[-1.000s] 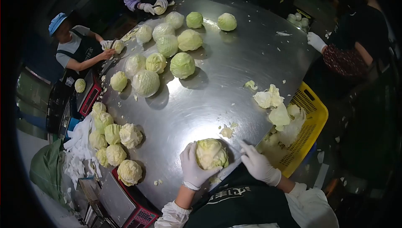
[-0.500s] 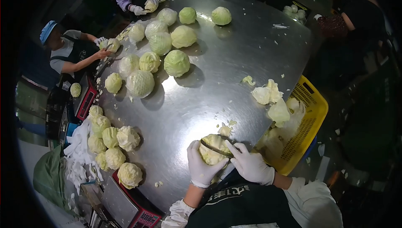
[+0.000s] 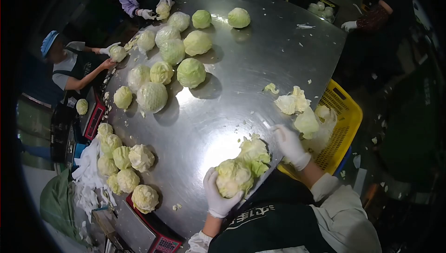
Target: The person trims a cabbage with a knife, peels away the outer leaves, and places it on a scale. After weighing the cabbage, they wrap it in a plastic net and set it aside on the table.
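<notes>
A trimmed cabbage (image 3: 232, 179) rests at the near edge of the metal table, with my left hand (image 3: 220, 197) wrapped round its left and lower side. Against its upper right lies a loose, ruffled green outer leaf (image 3: 255, 154). My right hand (image 3: 290, 148) is to the right of the leaf, over the table edge, its fingers closed on the knife (image 3: 266, 124). The blade is blurred and points up and left, away from the cabbage.
Cabbages (image 3: 121, 157) sit by a red scale (image 3: 165, 243) at left; more (image 3: 191, 73), some net-wrapped, stand further back. Leaf scraps (image 3: 292, 102) lie near a yellow crate (image 3: 350, 109) at right. Two co-workers (image 3: 81, 67) handle cabbages across the table; another person's gloved hand (image 3: 349, 26) shows at upper right.
My right hand has moved up and right with the knife, off the cabbage. A loose leaf now lies beside the cabbage. The left co-worker's hands have shifted on their cabbage.
</notes>
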`<state>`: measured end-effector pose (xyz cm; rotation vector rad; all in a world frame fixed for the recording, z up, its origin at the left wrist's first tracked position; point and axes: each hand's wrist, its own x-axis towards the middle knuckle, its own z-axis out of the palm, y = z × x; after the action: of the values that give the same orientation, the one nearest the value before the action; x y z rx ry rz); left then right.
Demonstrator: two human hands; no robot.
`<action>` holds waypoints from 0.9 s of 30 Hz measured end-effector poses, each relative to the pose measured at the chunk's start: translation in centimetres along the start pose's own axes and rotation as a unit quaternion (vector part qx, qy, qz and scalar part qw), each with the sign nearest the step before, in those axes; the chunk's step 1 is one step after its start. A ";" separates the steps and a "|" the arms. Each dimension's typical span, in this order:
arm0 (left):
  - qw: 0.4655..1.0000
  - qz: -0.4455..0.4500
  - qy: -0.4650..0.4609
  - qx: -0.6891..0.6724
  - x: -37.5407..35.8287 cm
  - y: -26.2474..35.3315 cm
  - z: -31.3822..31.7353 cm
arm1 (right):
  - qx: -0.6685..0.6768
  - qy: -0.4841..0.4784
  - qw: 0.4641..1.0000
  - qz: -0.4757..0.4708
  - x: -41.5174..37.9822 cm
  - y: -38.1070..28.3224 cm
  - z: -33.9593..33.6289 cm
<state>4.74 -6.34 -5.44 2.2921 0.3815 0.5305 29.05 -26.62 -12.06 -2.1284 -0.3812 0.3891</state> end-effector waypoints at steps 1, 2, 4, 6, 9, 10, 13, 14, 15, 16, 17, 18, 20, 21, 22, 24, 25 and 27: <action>0.999 -0.014 -0.012 -0.038 -1.2 -1.3 -0.7 | 0.034 0.044 0.998 0.010 0.4 2.5 -0.7; 0.994 -0.052 -0.020 -0.098 -2.5 -2.2 -1.0 | 0.036 0.039 0.999 0.009 0.4 2.9 -1.7; 0.993 -0.063 0.000 -0.097 -3.1 -2.5 -0.4 | 0.028 0.078 0.996 -0.030 -0.5 1.1 -4.5; 0.992 -0.069 0.015 -0.102 -2.9 -1.4 0.4 | 0.037 0.006 0.998 -0.042 -2.7 -3.6 -4.7; 0.998 -0.046 -0.034 -0.014 -0.1 2.6 1.3 | -0.001 -0.177 0.977 -0.123 -6.0 -9.2 -3.9; 0.998 -0.048 -0.041 -0.002 0.5 3.6 1.4 | -0.031 -0.226 0.965 -0.126 -6.6 -10.5 -3.6; 0.997 -0.033 -0.051 0.053 1.1 4.0 1.7 | -0.052 -0.273 0.945 -0.174 -8.4 -11.1 -3.0; 0.997 -0.051 -0.044 0.022 1.1 3.6 1.9 | -0.080 -0.295 0.936 -0.173 -8.9 -11.4 -3.3; 0.997 -0.068 -0.037 -0.009 1.1 3.3 2.0 | -0.108 -0.316 0.927 -0.173 -9.4 -11.5 -3.5; 0.997 -0.069 -0.038 -0.010 1.1 3.3 2.1 | -0.118 -0.294 0.930 -0.186 -9.8 -10.6 -2.8; 0.998 -0.058 -0.030 0.000 1.3 3.5 2.1 | -0.118 -0.294 0.930 -0.186 -9.8 -10.2 -2.6; 0.999 -0.048 -0.023 0.009 1.5 3.7 2.2 | -0.137 -0.273 0.931 -0.199 -9.7 -10.0 -2.5; 0.998 -0.051 -0.032 0.019 2.0 4.2 2.1 | -0.156 -0.250 0.932 -0.212 -9.7 -10.0 -2.6; 0.998 -0.052 -0.038 0.024 2.1 4.2 2.1 | -0.137 -0.238 0.939 -0.209 -9.5 -10.1 -2.7; 0.997 -0.052 -0.043 0.029 2.3 4.3 2.0 | -0.118 -0.226 0.945 -0.205 -9.2 -10.2 -2.9; 0.996 -0.044 -0.064 0.033 2.4 4.3 1.8 | -0.088 -0.231 0.947 -0.208 -7.4 -8.9 -3.2; 0.996 -0.042 -0.066 0.032 2.4 4.4 1.8 | -0.058 -0.237 0.946 -0.212 -6.7 -8.4 -3.5; 0.994 -0.038 -0.097 0.043 2.5 4.5 1.7 | -0.044 -0.269 0.946 -0.178 -6.2 -8.6 -4.2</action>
<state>8.27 -9.35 -2.65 2.3768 0.4010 0.2552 24.11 -27.61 -1.86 -1.9563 -1.0962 0.7493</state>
